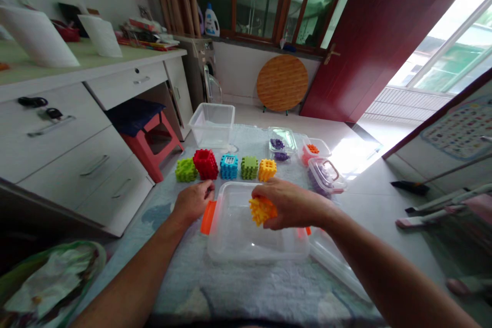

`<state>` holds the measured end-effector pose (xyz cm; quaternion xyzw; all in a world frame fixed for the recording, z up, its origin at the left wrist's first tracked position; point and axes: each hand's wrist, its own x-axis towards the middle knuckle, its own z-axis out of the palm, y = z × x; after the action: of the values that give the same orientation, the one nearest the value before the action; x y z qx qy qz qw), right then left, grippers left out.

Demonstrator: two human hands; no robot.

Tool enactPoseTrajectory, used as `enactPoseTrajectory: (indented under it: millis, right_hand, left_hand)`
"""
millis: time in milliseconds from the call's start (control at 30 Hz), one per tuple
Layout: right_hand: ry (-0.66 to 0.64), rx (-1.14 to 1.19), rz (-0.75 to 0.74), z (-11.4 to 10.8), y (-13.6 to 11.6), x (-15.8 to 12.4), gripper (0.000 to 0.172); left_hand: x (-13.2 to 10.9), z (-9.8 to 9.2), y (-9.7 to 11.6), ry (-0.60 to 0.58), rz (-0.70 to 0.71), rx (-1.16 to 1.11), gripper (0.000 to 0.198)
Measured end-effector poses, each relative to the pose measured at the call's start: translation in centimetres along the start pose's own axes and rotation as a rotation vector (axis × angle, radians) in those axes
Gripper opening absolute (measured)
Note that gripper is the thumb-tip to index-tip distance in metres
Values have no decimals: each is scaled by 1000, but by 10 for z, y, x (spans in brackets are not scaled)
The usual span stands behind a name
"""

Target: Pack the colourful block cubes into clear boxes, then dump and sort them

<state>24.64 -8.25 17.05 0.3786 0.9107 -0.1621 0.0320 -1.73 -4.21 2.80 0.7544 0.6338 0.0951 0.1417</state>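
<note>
My right hand grips a yellow toothed building block over a clear plastic box with orange side latches. Curled fingers close my left hand beside the box's far left corner; a dark spot shows there, and what they hold, if anything, I cannot make out. Behind the box stands a row of assembled blocks: a lime one, a taller red one, a blue one, a green one and another yellow one.
An empty clear bin stands at the back left of the cloth. Small tubs with purple pieces and orange pieces sit back right, near a lidded box. A clear lid lies right; a stool stands left.
</note>
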Motion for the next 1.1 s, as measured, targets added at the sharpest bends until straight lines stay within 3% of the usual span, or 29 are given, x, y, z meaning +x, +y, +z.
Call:
enactPoseTrajectory:
  millis: [100, 233, 500, 733, 867, 1000, 1100]
  right_hand:
    - [-109, -126, 13, 25, -4, 5, 36]
    - [-138, -297, 96, 50, -4, 13, 32]
    - [-145, -391, 88, 66, -9, 17, 17]
    - [-171, -355, 99, 64, -9, 16, 17]
    - [-177, -289, 83, 48, -4, 10, 25]
    - [-150, -156, -6, 26, 0, 4, 27]
    - [-130, -118, -126, 24, -1, 5, 31]
  left_hand:
    - [0, 0, 1, 5, 7, 9, 19]
    - [0, 0, 1, 1, 4, 7, 19]
    - [0, -1, 1, -6, 12, -5, 20]
    - [-2, -3, 2, -9, 14, -8, 20]
    - [-1, -3, 2, -6, 15, -8, 20]
    - [-1, -3, 3, 0, 10, 4, 20]
    - [-1, -3, 4, -7, 2, 6, 20]
